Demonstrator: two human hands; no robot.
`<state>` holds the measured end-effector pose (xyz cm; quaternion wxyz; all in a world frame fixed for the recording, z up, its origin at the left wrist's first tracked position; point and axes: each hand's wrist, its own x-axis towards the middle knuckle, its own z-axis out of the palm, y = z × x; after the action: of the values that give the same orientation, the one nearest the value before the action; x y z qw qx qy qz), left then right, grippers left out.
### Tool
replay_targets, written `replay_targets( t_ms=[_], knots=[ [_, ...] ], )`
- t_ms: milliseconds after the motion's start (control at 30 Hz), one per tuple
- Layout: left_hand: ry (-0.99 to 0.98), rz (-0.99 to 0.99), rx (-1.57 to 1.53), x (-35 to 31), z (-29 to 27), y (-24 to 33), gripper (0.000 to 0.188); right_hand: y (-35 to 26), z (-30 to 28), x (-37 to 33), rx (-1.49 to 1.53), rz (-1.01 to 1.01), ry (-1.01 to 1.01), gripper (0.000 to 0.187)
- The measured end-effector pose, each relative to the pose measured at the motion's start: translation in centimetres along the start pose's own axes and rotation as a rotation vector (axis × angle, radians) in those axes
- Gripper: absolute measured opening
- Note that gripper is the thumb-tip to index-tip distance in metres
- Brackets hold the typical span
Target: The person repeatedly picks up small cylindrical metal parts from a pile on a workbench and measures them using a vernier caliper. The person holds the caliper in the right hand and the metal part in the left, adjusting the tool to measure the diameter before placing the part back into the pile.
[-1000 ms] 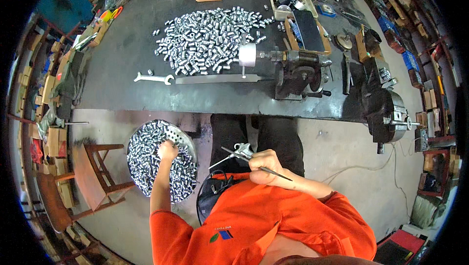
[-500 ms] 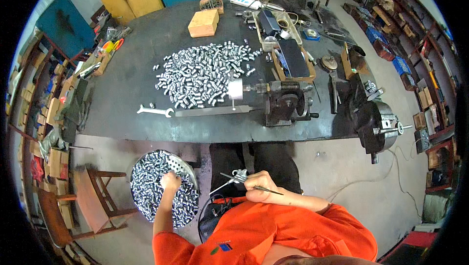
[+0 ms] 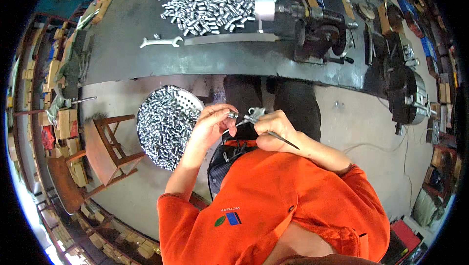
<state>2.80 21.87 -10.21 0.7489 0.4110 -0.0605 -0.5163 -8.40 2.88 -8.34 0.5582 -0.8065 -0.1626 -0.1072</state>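
My left hand (image 3: pixel 211 124) pinches a small shiny metal cylinder (image 3: pixel 232 115) between its fingertips, its hollow end showing. Close by on the right, my right hand (image 3: pixel 277 129) is closed round a slim dark pointed rod (image 3: pixel 286 141). A silver tool with a thin straight nozzle, perhaps an air blow gun (image 3: pixel 257 112), sticks out of the same fist; its grip is hidden. A narrow gap separates the cylinder from the tools. Left of my hands, a round perforated metal pan (image 3: pixel 192 100) holds many similar cylinders (image 3: pixel 163 128).
On the dark workbench (image 3: pixel 112 64) lie a big heap of cylinders (image 3: pixel 215 2), an open-end wrench (image 3: pixel 161 42) and a flat file (image 3: pixel 224 39). A clamping fixture (image 3: pixel 320 33) and a vise (image 3: pixel 408 91) stand along its edge. A wooden chair (image 3: pixel 105 152) is at left.
My left hand has come out of the pan with a cylinder and moved right, up to the tools. My right hand still grips them. The view has tilted down toward my body.
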Motion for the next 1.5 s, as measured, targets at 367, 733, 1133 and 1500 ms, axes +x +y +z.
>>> replay_targets(
  t_ms=[367, 733, 1133, 1500],
  knots=[
    [-0.009, 0.071, 0.525, 1.0, 1.6, 0.1, 0.018, 0.9, -0.1, -0.1, 0.034, 0.089, -0.084, 0.023],
    [-0.034, 0.09, 0.451, 1.6, 1.3, 0.1, 0.02, 1.1, -0.4, -0.3, 0.056, 0.073, -0.036, 0.023],
    [0.359, 0.518, 1.527, 1.7, 0.4, 0.3, 0.02, -1.7, -1.7, -0.8, 0.09, -0.109, 0.097, 0.035],
    [0.189, 0.611, 1.592, 3.3, 2.4, 0.1, 0.028, 0.9, -0.4, 0.6, -0.135, -0.121, 0.064, 0.026]
  ],
)
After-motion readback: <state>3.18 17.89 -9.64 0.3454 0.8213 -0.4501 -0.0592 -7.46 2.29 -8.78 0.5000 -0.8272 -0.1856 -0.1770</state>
